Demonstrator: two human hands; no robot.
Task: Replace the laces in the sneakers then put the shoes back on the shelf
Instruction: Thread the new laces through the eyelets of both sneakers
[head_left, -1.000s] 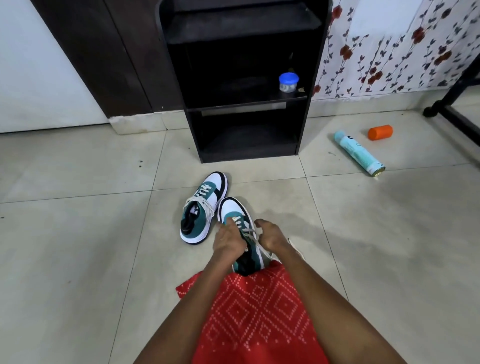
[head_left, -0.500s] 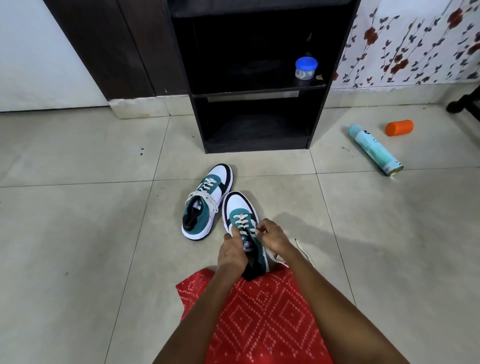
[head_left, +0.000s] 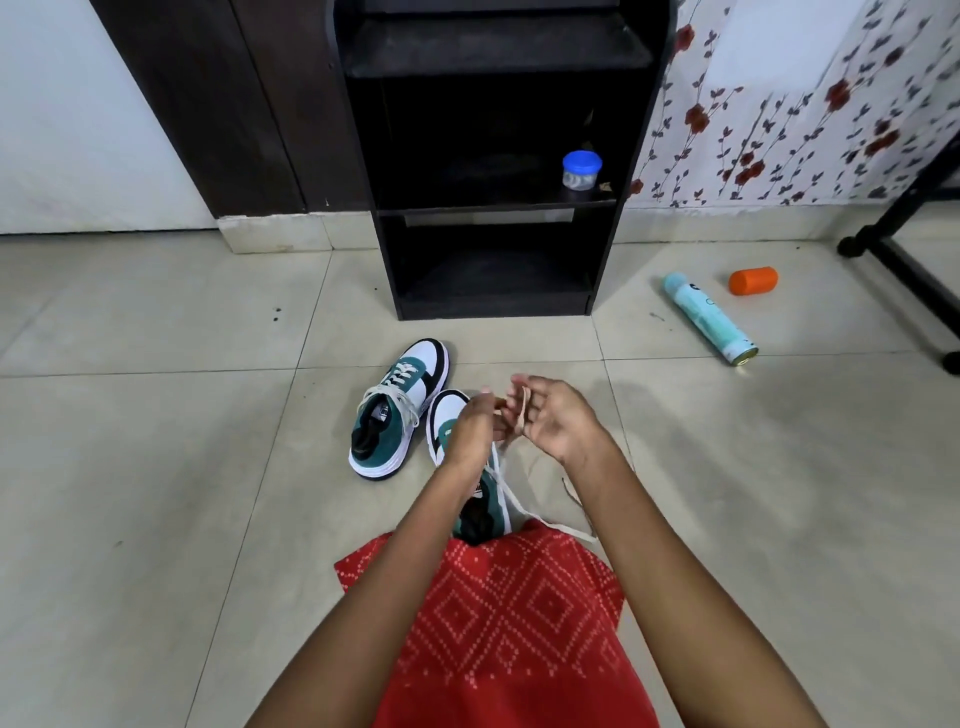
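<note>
Two hands: the left hand (head_left: 475, 426) and right hand (head_left: 558, 421) hovered close together above the nearer sneaker (head_left: 441, 421), fingertips almost meeting.
Left hand: its back faced the camera, with curled fingers pinching the lace (head_left: 521, 415).
Right hand: its palm was turned toward the camera, fingers bent, with the lace looped across them and held there.
Lace: pale; it ran down from the hands to the nearer sneaker, and a loose end trailed on the floor (head_left: 156, 467) to the right.
Nearer sneaker: teal, white and black; it lay on the floor with its toe toward the shelf (head_left: 498, 210), its heel at the edge of a red patterned garment (head_left: 509, 623), partly hidden by the left forearm.
Farther sneaker (head_left: 397, 410): same colours, laced, on the floor just left of the nearer one.
Shelf: black and open, standing against the wall; a small jar (head_left: 582, 169) with a blue lid sat on its middle board.
Floor: pale tiles; a light-blue spray can (head_left: 709, 317) lay on its side at the right, with an orange cap (head_left: 753, 280) near it.
</note>
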